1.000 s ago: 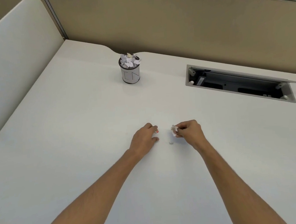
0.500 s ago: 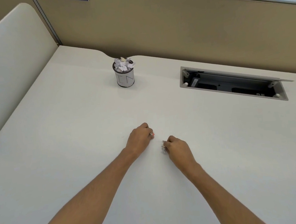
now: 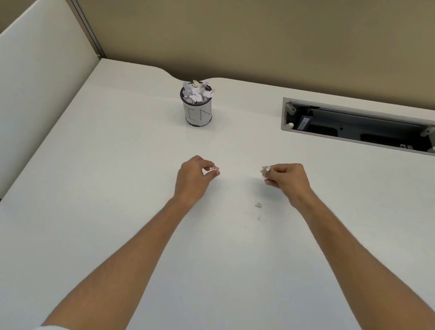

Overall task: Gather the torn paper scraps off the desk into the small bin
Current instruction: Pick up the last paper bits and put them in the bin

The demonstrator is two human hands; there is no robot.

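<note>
A small round bin (image 3: 197,115), white-wrapped with black lettering, stands at the back of the white desk (image 3: 108,202) and is heaped with crumpled paper (image 3: 197,91). My left hand (image 3: 194,179) pinches a small scrap with red print (image 3: 214,168) between thumb and fingers. My right hand (image 3: 286,178) is closed on white paper scraps (image 3: 266,170) that stick out past the fingertips. Both hands are above the desk, well in front of the bin. One tiny scrap (image 3: 258,205) lies on the desk between my forearms.
An open cable tray (image 3: 361,127) with its lid raised is set into the desk at the right rear. A tan partition wall (image 3: 251,28) runs behind the desk, and a cream divider panel (image 3: 18,91) stands along the left side.
My right hand has lifted away to the right with its scraps, leaving one tiny scrap on the desk. My left hand keeps its scrap and sits slightly higher.
</note>
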